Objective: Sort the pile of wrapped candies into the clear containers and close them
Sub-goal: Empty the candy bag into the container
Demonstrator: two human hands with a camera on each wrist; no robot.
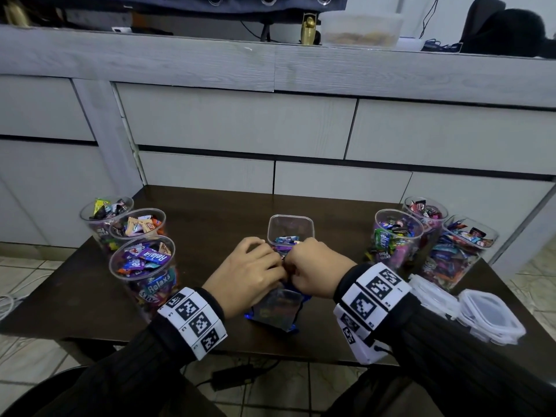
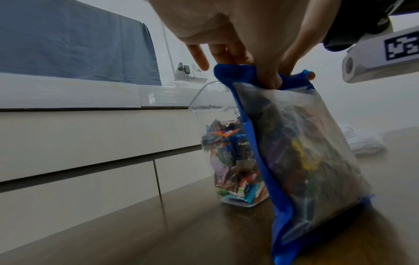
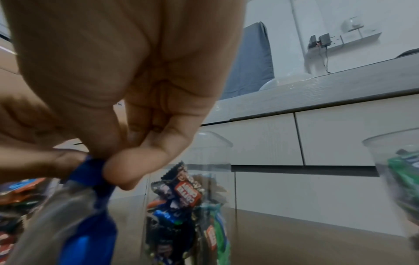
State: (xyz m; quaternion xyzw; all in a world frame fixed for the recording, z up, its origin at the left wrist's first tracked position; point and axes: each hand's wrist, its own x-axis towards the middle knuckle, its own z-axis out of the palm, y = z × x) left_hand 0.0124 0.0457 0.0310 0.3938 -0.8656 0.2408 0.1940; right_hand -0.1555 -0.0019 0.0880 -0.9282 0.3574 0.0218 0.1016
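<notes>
A blue-edged clear candy bag point(image 1: 276, 308) point(image 2: 301, 152) stands upright on the dark table point(image 1: 210, 212), full of wrapped candies. My left hand point(image 1: 249, 275) point(image 2: 256, 68) pinches its top edge, and my right hand point(image 1: 316, 269) point(image 3: 108, 165) pinches the same top edge point(image 3: 90, 172) beside it. Just behind the bag stands an open square clear container point(image 1: 290, 230) point(image 2: 215, 143) partly filled with candies. Three clear containers point(image 1: 141, 266) of candies stand at the left and three more point(image 1: 397, 236) at the right.
A stack of clear lids point(image 1: 487, 314) lies at the table's right front. Grey drawer fronts point(image 1: 240, 121) rise directly behind the table. A tiled floor with a power adapter point(image 1: 234, 377) and cables lies below the front edge.
</notes>
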